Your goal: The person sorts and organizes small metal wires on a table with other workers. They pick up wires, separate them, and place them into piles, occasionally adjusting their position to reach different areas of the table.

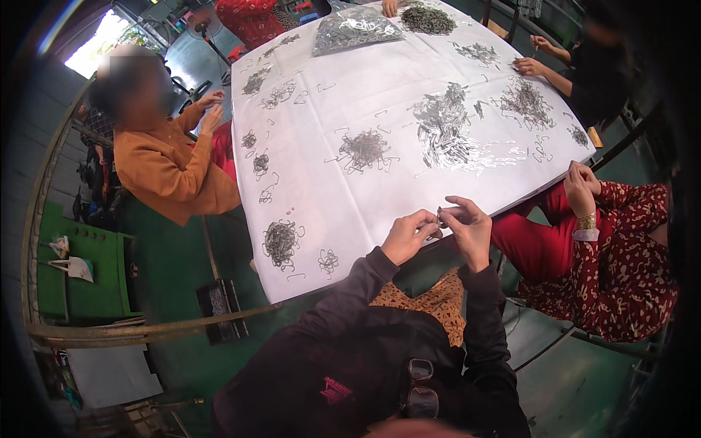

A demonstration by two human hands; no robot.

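My left hand point(410, 235) and my right hand point(471, 228) meet at the near edge of the white-covered table point(321, 212). Fingertips of both are pinched round a small dark metal piece point(439, 214); its exact shape is mostly hidden by the fingers. Just beyond them lies a large heap of slim, shiny metal strips point(445, 135). Left of that heap sits a tangle of bent wire hooks point(364, 150). Nearer the left corner are a dense pile of hooks point(280, 244) and a smaller cluster of hooks point(328, 260).
A clear plastic bag of metal parts point(355, 31) and a dark pile point(428, 20) stand at the far side. More hooks point(526, 104) lie at the right. Co-workers sit round the table: an orange sleeve point(182, 171) left, a patterned red sleeve point(610, 255) close on the right.
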